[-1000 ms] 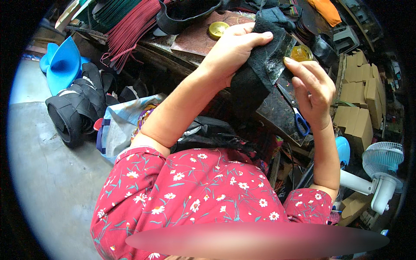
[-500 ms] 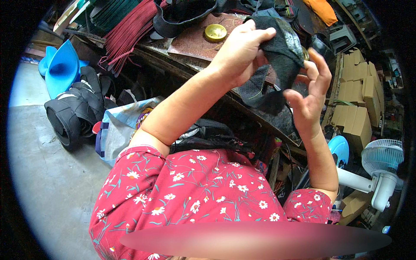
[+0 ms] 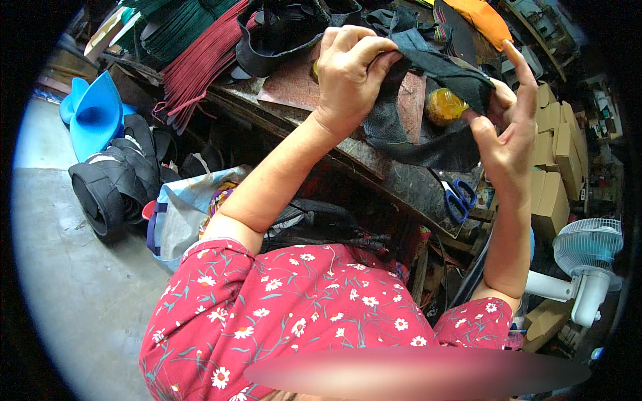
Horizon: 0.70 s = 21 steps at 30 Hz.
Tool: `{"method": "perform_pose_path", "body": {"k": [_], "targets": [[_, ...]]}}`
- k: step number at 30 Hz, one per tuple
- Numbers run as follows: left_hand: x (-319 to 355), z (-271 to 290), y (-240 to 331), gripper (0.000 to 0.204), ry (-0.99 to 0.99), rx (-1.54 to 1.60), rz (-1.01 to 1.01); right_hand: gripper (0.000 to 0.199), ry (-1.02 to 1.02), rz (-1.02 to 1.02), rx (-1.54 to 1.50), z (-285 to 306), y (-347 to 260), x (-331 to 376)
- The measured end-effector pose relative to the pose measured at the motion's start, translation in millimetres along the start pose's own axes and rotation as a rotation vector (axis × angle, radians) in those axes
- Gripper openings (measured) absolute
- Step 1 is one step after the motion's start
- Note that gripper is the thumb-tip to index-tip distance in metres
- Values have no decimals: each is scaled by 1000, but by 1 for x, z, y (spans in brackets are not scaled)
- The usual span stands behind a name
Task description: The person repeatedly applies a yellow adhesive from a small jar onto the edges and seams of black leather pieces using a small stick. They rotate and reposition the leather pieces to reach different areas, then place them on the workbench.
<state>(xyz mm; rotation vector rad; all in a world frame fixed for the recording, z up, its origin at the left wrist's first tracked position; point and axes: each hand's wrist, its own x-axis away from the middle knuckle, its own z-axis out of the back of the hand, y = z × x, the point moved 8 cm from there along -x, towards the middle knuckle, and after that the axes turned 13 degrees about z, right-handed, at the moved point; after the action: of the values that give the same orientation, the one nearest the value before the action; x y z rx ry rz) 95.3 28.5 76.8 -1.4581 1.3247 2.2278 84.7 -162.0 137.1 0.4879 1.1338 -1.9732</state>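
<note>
My left hand (image 3: 348,80) pinches the upper left end of a black curved band (image 3: 421,152), made of a leather-like or fabric material, between thumb and fingers. At its other end, my right hand (image 3: 509,134) grips the edge with thumb and bent fingers, the index finger sticking up. The band is spread between both hands above the workbench and sags into a loop. Through that loop shows a jar (image 3: 446,107) of yellow-amber stuff. Blue-handled scissors (image 3: 460,199) lie on the bench below my right hand.
More black bands (image 3: 274,43) and maroon strips (image 3: 207,60) lie on the bench's far left. An orange cloth (image 3: 483,23) is at the back. On the right stand cardboard boxes (image 3: 552,197) and a fan (image 3: 587,250). Rolled black pieces (image 3: 110,184) and a bag (image 3: 184,214) are at left.
The black band has been spread out between my hands. My left hand has moved left, and my right hand right, closing on the band's edge. The jar and scissors are now uncovered.
</note>
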Motion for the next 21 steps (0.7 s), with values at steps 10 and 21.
{"method": "perform_pose_path", "body": {"k": [10,21], "targets": [[5,-10,8,8,-157,364,405,53,174,-96,268,27,53,-1],[6,-27,-21,26,-797,610,695,40,122,-493,-658,21,94,28]]}}
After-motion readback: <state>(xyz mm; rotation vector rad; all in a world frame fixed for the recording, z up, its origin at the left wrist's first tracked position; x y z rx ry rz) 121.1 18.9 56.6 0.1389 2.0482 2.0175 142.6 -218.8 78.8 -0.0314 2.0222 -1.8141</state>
